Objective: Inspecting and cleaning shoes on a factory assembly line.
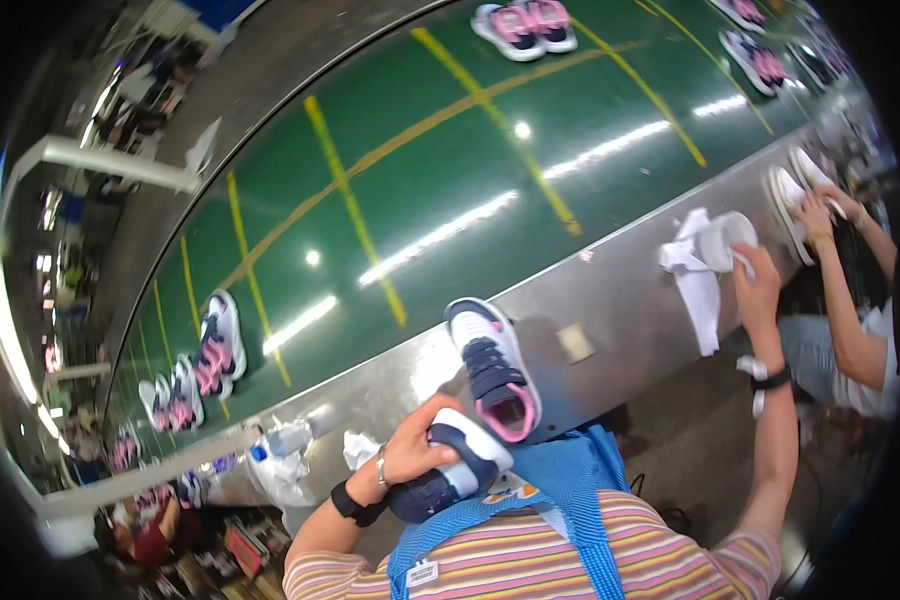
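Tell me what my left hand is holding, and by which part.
Your left hand grips a navy-and-white shoe by one side, thumb on the upper.

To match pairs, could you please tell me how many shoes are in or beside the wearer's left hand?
2: a navy shoe in the left hand, another shoe on the metal ledge.

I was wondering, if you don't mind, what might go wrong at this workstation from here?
The held shoe could slip, since only the left hand grips it. The standing shoe has its heel near the metal ledge's edge, beside the blue apron, so a nudge might knock it off. The right hand is at the white round object and might dislodge it.
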`<state>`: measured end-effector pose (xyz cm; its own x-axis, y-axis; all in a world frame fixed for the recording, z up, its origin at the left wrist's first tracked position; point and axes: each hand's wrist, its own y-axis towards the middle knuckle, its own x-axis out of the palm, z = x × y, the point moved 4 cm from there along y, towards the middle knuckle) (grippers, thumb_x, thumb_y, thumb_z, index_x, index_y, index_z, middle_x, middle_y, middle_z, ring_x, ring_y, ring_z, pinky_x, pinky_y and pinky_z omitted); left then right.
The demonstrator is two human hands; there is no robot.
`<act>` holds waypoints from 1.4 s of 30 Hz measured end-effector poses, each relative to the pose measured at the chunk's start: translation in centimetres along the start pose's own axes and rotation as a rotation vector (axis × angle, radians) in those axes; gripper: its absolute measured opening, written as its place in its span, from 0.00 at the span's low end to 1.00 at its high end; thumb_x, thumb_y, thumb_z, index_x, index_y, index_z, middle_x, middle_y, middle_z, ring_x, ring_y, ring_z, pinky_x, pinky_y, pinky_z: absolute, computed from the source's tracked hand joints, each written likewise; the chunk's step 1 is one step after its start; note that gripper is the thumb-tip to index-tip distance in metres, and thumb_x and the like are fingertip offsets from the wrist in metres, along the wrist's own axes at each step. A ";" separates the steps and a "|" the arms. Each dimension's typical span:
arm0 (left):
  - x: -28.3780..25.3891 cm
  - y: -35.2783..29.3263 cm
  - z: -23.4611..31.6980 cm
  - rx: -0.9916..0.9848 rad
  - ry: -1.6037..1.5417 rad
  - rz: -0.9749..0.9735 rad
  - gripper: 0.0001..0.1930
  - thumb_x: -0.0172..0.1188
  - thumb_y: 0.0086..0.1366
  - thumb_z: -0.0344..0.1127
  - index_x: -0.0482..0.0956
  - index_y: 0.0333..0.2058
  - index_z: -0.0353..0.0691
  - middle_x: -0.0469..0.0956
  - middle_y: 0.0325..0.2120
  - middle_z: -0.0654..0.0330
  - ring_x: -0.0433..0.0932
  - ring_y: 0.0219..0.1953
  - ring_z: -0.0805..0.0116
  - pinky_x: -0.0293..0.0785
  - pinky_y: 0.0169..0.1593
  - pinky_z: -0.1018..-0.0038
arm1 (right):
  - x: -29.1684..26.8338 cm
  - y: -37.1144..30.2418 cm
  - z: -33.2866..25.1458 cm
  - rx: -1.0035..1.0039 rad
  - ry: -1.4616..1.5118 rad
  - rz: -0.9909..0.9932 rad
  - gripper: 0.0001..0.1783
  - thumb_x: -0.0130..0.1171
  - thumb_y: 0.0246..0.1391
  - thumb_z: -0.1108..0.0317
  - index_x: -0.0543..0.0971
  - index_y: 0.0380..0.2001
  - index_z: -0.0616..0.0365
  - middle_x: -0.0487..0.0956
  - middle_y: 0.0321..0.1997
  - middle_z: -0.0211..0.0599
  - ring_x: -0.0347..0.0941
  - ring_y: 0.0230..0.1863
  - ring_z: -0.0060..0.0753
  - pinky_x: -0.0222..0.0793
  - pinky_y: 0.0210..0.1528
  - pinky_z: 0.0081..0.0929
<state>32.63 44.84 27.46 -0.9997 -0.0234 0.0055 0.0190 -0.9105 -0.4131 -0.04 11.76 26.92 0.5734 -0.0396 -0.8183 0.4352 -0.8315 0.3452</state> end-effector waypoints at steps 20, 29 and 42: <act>-1.3 -11.4 -4.1 0.064 0.111 0.197 0.26 0.66 0.44 0.49 0.67 0.35 0.37 0.68 0.29 0.57 0.70 0.32 0.63 0.66 0.35 0.73 | 7.4 -13.7 -36.2 0.143 1.046 -1.268 0.06 0.62 0.40 0.75 0.78 0.27 0.60 0.73 0.29 0.31 0.68 0.31 0.22 0.62 0.33 0.17; -1.2 -11.3 -5.7 0.004 0.028 0.193 0.26 0.66 0.44 0.49 0.68 0.35 0.38 0.68 0.28 0.58 0.70 0.31 0.65 0.67 0.33 0.74 | 8.6 -14.0 -36.4 0.033 1.018 -1.252 0.08 0.60 0.40 0.77 0.76 0.28 0.59 0.73 0.29 0.33 0.69 0.32 0.25 0.62 0.33 0.19; -1.0 -11.3 -6.2 0.011 -0.008 0.205 0.26 0.67 0.42 0.49 0.68 0.35 0.39 0.69 0.28 0.58 0.71 0.31 0.66 0.68 0.33 0.75 | 10.1 -14.7 -36.4 0.256 1.069 -1.329 0.04 0.56 0.46 0.72 0.75 0.28 0.60 0.71 0.30 0.32 0.67 0.32 0.23 0.61 0.33 0.17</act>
<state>33.38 57.72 26.46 -0.9747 -0.2118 -0.0708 0.2223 -0.8908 -0.3963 24.62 43.74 30.33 0.1580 0.9625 0.2207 0.9043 -0.0513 -0.4239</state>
